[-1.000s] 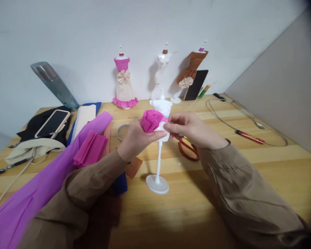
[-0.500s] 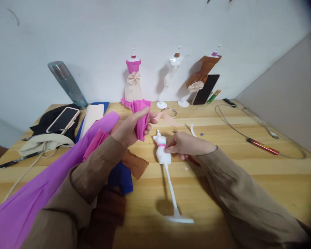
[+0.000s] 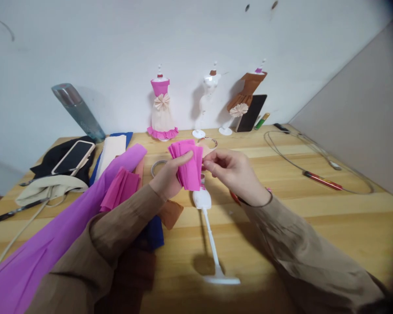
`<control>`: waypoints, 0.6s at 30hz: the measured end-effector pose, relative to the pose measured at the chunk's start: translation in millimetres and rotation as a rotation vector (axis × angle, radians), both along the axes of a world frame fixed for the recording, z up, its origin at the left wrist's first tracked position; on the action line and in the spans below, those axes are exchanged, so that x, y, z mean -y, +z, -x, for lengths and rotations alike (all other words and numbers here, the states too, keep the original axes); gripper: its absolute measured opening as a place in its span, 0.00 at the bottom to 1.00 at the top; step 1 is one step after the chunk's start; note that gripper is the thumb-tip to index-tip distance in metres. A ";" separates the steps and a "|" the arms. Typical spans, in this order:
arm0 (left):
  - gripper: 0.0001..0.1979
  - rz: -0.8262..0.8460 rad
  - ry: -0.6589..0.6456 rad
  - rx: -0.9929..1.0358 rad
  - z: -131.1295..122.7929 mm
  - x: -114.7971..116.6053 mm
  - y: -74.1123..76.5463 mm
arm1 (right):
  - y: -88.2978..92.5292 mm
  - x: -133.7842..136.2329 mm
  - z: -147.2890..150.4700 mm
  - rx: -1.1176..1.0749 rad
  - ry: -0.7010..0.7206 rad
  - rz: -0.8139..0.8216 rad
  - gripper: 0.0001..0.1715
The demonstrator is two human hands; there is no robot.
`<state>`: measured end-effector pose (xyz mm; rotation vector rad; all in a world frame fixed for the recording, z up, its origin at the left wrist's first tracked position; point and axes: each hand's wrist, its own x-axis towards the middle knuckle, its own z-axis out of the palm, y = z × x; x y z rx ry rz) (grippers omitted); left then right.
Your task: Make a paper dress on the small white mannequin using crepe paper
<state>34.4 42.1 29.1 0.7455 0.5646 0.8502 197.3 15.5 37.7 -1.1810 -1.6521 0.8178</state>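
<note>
My left hand (image 3: 167, 179) is closed on a pleated piece of magenta crepe paper (image 3: 188, 168), held up above the table. My right hand (image 3: 233, 174) pinches the right edge of the same paper. Just below both hands a small white mannequin stand (image 3: 207, 226) lies flat on the wooden table (image 3: 314, 226), its round base towards me.
A long purple paper sheet (image 3: 52, 244), a folded magenta piece (image 3: 121, 189) and blue and orange paper lie at left. A phone (image 3: 72, 157) rests on black cloth. Three dressed mannequins (image 3: 162, 109) stand by the wall. A tape roll (image 3: 157, 165), red scissors and a cable (image 3: 314, 168) lie nearby.
The mannequin stand went from upright in my hands to lying on the table. My right hand let go of it and rose to pinch the magenta paper, which my left hand holds.
</note>
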 end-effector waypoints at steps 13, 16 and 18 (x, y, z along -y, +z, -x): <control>0.15 -0.034 0.061 0.007 -0.3 -3.5 -8.2 | -4.8 -12.5 -3.0 -0.301 0.005 0.170 0.15; 0.14 -0.083 0.073 0.027 -1.9 -3.7 -9.0 | -5.9 -12.9 0.7 -0.232 0.081 0.151 0.17; 0.13 -0.100 0.074 0.019 -2.2 -3.0 -7.1 | -7.7 -14.2 1.3 -0.204 0.088 0.135 0.17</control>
